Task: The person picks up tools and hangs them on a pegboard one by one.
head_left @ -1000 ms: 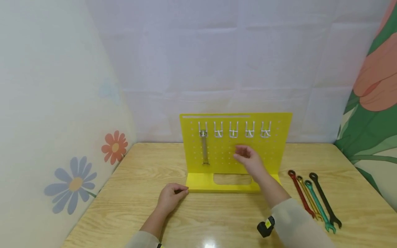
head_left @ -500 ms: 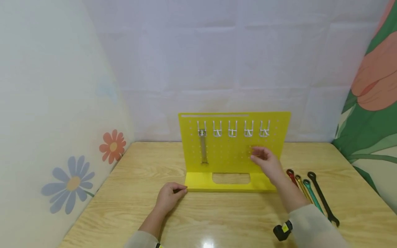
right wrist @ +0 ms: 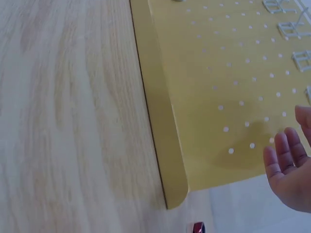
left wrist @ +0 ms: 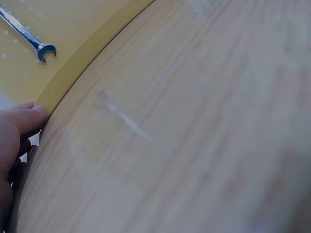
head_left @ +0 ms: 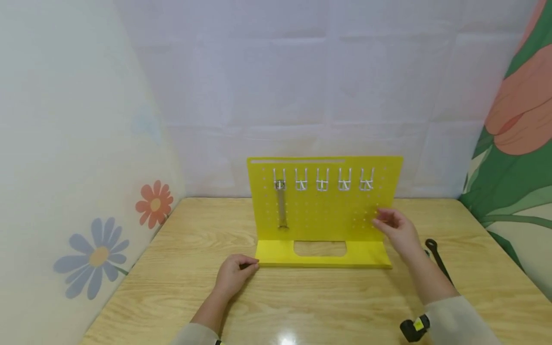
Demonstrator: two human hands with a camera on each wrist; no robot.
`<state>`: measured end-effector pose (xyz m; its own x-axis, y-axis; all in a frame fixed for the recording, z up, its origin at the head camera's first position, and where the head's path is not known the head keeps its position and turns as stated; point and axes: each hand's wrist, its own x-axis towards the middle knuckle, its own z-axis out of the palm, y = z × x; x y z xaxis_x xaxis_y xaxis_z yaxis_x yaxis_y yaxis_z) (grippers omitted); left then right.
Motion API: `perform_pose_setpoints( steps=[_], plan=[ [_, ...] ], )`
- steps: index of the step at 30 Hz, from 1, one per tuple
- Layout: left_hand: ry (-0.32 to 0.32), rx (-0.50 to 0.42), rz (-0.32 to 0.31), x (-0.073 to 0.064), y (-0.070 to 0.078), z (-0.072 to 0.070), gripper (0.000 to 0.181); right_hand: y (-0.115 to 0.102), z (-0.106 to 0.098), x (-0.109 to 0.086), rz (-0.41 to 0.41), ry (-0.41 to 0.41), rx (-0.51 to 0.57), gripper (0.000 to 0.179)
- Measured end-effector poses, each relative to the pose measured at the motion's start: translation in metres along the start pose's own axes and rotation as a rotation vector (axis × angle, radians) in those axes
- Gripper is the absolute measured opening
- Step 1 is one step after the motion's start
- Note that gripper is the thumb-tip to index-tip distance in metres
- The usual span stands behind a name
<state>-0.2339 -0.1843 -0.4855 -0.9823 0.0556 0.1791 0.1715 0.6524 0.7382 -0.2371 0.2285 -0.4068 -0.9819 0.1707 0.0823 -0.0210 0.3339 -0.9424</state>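
Observation:
A yellow pegboard stand [head_left: 319,215] stands upright on the table, with a row of several silver wire hooks along its top. From the leftmost hook hangs a silver wrench [head_left: 281,208], open end down; that end also shows in the left wrist view. At the base's front left corner, my left hand [head_left: 235,275] pinches the edge between thumb and fingers. My right hand [head_left: 398,235] hovers by the board's right edge, fingers slightly bent and spread, holding nothing.
Right of the stand lies a black wrench [head_left: 436,254], partly behind my right arm, which hides most of the other wrenches. The tip of a red wrench [right wrist: 198,227] peeks in at the bottom of the right wrist view. A white cloth wall [head_left: 302,96] stands behind.
My right hand has moved rightward across the front of the board to its right edge, its arm now covering most of the loose wrenches. The left hand has stayed at the corner.

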Motion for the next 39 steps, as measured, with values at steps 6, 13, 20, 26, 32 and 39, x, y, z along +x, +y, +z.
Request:
perform_pose_setpoints(
  steps=[6,13,20,26,32,39],
  plan=[
    [-0.004,0.010,-0.009,0.000,0.000,0.000,0.005,0.014,-0.017,-0.006,0.051,0.030,-0.041,0.050],
    [-0.004,0.005,-0.017,0.001,-0.002,0.001,0.005,0.033,-0.042,-0.014,0.073,0.061,-0.095,0.054],
    [-0.008,0.007,-0.014,0.001,-0.004,0.002,0.005,0.048,-0.065,-0.024,0.105,0.091,-0.125,0.058],
    [-0.007,-0.002,-0.010,0.001,-0.004,0.002,0.005,0.064,-0.081,-0.031,0.096,0.133,-0.130,0.052],
    [-0.002,-0.006,-0.006,0.002,-0.003,0.003,0.005,0.077,-0.093,-0.037,0.158,0.122,-0.250,0.055],
    [-0.002,-0.001,-0.006,0.001,-0.002,0.001,0.005,0.092,-0.102,-0.037,0.265,0.083,-0.291,0.057]
  ],
)
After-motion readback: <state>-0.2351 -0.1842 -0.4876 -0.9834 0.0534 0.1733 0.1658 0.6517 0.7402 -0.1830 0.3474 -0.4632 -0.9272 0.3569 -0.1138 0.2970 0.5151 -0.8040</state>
